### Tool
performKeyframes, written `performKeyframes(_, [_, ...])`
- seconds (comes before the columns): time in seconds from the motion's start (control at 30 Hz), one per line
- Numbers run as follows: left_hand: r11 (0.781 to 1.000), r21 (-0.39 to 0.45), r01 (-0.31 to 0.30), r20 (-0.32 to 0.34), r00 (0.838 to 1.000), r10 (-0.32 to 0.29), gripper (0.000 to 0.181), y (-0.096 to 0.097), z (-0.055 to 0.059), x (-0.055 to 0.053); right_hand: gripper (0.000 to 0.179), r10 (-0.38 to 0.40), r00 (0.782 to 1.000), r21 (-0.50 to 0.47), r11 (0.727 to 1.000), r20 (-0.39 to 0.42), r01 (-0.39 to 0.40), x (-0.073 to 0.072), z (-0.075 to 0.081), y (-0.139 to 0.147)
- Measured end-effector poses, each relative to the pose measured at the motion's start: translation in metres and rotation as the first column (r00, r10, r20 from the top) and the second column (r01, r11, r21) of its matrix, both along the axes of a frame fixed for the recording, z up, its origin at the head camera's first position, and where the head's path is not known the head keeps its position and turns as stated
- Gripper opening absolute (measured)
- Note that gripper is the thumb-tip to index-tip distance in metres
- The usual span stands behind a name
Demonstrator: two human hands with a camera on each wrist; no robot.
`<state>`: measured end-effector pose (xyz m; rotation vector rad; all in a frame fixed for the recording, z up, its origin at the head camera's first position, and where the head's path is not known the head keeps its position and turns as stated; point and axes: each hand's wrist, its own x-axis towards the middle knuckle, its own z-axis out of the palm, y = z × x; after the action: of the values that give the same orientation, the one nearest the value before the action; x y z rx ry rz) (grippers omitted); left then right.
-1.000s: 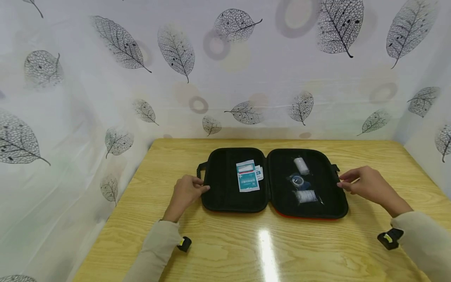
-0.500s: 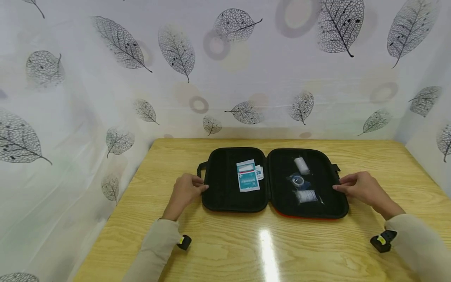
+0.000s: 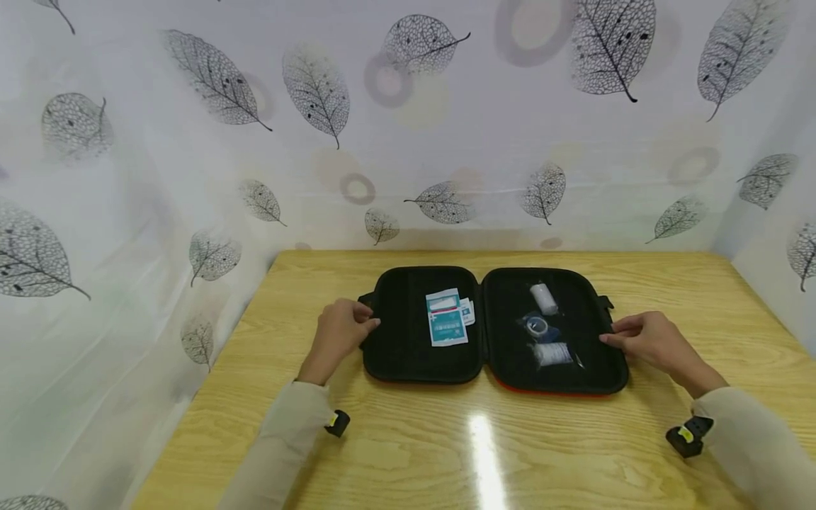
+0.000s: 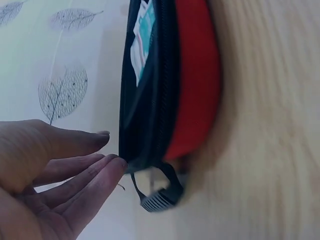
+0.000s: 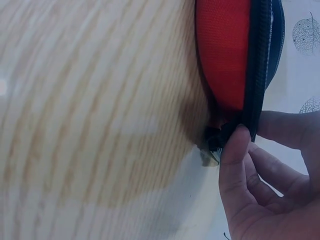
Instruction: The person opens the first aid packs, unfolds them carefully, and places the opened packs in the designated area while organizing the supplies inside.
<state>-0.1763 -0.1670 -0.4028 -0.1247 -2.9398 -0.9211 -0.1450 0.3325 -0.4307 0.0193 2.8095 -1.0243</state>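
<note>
An unfolded first-aid case (image 3: 395,326), black inside with a red outer shell (image 4: 197,80), lies flat on the table. Teal-and-white packets (image 3: 448,326) rest in its left half. Behind clear mesh or film in the right half are a white roll (image 3: 544,299), a round roll of tape (image 3: 537,326) and a wrapped white bandage (image 3: 553,354). At the left rim, my left hand (image 3: 339,327) touches the edge with its fingertips, thumb apart from the fingers in the left wrist view. My right hand (image 3: 650,343) pinches the right rim between thumb and finger.
The wooden table (image 3: 408,446) reaches to a leaf-printed curtain (image 3: 446,142) behind and at the sides. A strap handle (image 4: 162,197) hangs off the case's left end. Dark wrist cameras (image 3: 338,423) sit at both sleeves.
My left hand has shifted slightly up along the left rim, over the handle. The right hand has moved a little left onto the right rim. The case stays put.
</note>
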Motion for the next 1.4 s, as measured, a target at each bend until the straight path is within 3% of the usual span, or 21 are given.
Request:
performKeyframes(0.23, [0.997, 0.016, 0.07, 0.054, 0.996, -0.07, 0.023, 0.022, 0.009, -0.012, 0.062, 0.004, 1.0, -0.007, 1.0, 0.02, -0.003, -0.001, 0.0, 0.001])
performKeyframes(0.4, [0.99, 0.061, 0.126, 0.108, 0.985, -0.132, 0.025, 0.038, 0.007, -0.024, 0.063, 0.006, 1.0, -0.019, 1.0, 0.031, -0.005, 0.0, 0.001, 0.001])
performKeyframes(0.53, [0.984, 0.11, 0.138, 0.173, 0.973, -0.155, 0.025, 0.049, 0.004, -0.032, 0.064, 0.007, 0.999, -0.031, 1.0, 0.042, -0.006, 0.0, 0.0, 0.001])
performKeyframes(0.83, [0.957, 0.279, 0.074, 0.275, 0.949, -0.153, 0.025, 0.069, -0.011, -0.044, 0.063, 0.01, 0.999, -0.025, 1.0, 0.051, -0.009, 0.0, 0.001, 0.0])
performKeyframes(1.07, [0.943, 0.332, 0.012, 0.314, 0.941, -0.122, 0.032, 0.071, -0.024, -0.05, 0.062, 0.006, 0.999, -0.03, 1.0, 0.05, -0.004, 0.001, -0.001, -0.001])
performKeyframes(1.4, [0.867, 0.496, -0.043, 0.352, 0.923, -0.156, 0.025, 0.074, -0.028, -0.053, 0.06, 0.006, 0.998, -0.051, 0.999, 0.056, -0.003, 0.003, 0.002, -0.001])
